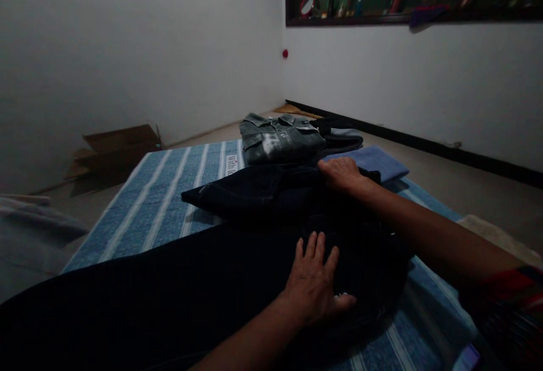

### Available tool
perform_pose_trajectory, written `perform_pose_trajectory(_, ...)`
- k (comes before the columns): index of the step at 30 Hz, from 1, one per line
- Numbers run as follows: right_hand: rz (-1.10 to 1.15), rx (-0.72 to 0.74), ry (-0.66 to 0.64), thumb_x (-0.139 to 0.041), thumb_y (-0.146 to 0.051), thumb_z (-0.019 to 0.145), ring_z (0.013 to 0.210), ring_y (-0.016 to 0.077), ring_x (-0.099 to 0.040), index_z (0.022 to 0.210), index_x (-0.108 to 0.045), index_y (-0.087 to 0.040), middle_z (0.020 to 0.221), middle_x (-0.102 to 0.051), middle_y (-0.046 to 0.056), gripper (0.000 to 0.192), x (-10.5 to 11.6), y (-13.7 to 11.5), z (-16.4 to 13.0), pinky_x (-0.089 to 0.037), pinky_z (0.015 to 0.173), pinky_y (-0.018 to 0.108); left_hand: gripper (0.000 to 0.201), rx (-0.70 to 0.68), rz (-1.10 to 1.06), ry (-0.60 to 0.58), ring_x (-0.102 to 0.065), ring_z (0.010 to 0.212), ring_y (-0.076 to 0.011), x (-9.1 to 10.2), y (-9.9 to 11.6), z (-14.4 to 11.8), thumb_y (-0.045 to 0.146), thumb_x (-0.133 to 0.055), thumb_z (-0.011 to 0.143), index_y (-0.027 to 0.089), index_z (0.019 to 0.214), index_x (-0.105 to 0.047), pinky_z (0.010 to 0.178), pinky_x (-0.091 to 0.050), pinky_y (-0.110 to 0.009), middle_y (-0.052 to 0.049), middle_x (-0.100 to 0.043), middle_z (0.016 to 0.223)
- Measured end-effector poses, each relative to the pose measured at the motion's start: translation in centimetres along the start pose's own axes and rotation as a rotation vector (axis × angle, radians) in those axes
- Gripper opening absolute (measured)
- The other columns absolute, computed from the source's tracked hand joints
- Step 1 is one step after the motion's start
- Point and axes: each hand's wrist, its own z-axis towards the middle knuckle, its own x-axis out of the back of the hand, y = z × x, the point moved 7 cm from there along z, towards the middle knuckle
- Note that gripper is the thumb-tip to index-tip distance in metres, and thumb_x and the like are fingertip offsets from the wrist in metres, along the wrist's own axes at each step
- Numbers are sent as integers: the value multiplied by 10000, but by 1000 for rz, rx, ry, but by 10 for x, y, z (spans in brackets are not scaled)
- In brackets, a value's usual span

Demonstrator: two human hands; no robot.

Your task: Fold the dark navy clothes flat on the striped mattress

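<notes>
A dark navy garment with pale stitching [169, 280] is spread across the bed and runs off toward the lower left. My left hand [313, 280] presses flat on it, fingers spread apart. Farther back, my right hand [339, 173] is closed around the garment's upper edge, and a part of the cloth stands raised to its left. The dark cloth hides the garment's exact shape. Just beyond, a folded grey-green shirt [280, 139] lies by a folded blue cloth [382, 163], which is partly behind my right hand.
Blue and white striped fabric [139, 207] covers the bed. Black and grey folded clothes [343, 139] lie at the back. An opened cardboard box [119, 153] is on the floor at left. A window ledge [365, 20] holds bottles and a round mirror. A phone-like object [466, 357] sits at lower right.
</notes>
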Motion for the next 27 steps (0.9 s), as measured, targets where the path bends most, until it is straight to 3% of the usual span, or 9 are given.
perform_pose_trajectory(5,21,51,-22,-545,-246,804,933,282,-643,1077,-628,-169,1009,-681,147,296,-4,3,-3,-452,726,326,787,-57,28,66,-127,1422,-322,9,-2,24,661,-340,862,106,1420,-339,1128,-162,-538,-203,-215,1525)
perform_pose_trajectory(9,49,87,-9,-629,-376,753,904,270,-637,1052,-636,-195,976,-687,105,349,-5,12,-7,-438,697,305,774,-56,64,71,-110,1429,-299,1,-10,44,664,-262,882,117,1425,-335,1132,-119,-561,-155,-225,1532)
perform_pose_trajectory(12,57,95,60,-615,-342,781,969,267,-606,1110,-601,-189,1047,-660,105,363,1,17,-19,-428,756,318,800,-57,89,70,-86,1433,-293,-4,-13,48,685,-222,876,126,1443,-303,1129,-114,-571,-136,-195,1543)
perform_pose_trajectory(16,81,83,213,-535,-278,857,1030,273,-561,1078,-593,-155,1067,-632,126,260,6,11,-57,-408,849,365,810,-60,115,57,-69,1435,-288,-6,-14,47,686,-188,877,121,1449,-291,1129,-116,-567,-140,-176,1546)
perform_pose_trajectory(18,197,147,404,-502,-251,882,980,248,-578,993,-620,-156,1014,-651,117,188,6,0,-88,-418,850,357,816,-63,123,59,-65,1436,-287,-8,-14,47,689,-195,874,122,1457,-271,1129,-113,-569,-139,-169,1548)
perform_pose_trajectory(21,331,188,546,-483,-229,895,927,225,-596,919,-631,-162,952,-668,101,164,-15,-10,-136,-436,841,346,827,-63,118,71,-70,1436,-286,-10,-15,48,699,-222,865,133,1467,-241,1130,-106,-572,-133,-165,1550)
perform_pose_trajectory(23,377,35,594,-478,-250,897,905,223,-601,927,-629,-159,928,-668,98,179,-37,1,-161,-449,824,346,821,-60,105,78,-80,1435,-282,-9,-16,48,699,-221,865,140,1464,-254,1133,-107,-565,-130,-176,1548)
perform_pose_trajectory(25,372,-211,615,-470,-330,894,961,258,-589,989,-625,-141,986,-658,129,262,-59,23,-183,-448,854,389,812,-57,90,77,-92,1434,-279,-7,-16,47,698,-217,866,144,1457,-272,1134,-113,-560,-130,-191,1545)
perform_pose_trajectory(27,392,-427,532,-470,-451,871,1011,293,-576,1080,-606,-129,1064,-639,154,407,-82,45,-196,-450,863,421,805,-56,77,65,-104,1433,-281,-3,-15,47,694,-231,868,142,1451,-283,1132,-123,-564,-133,-200,1543)
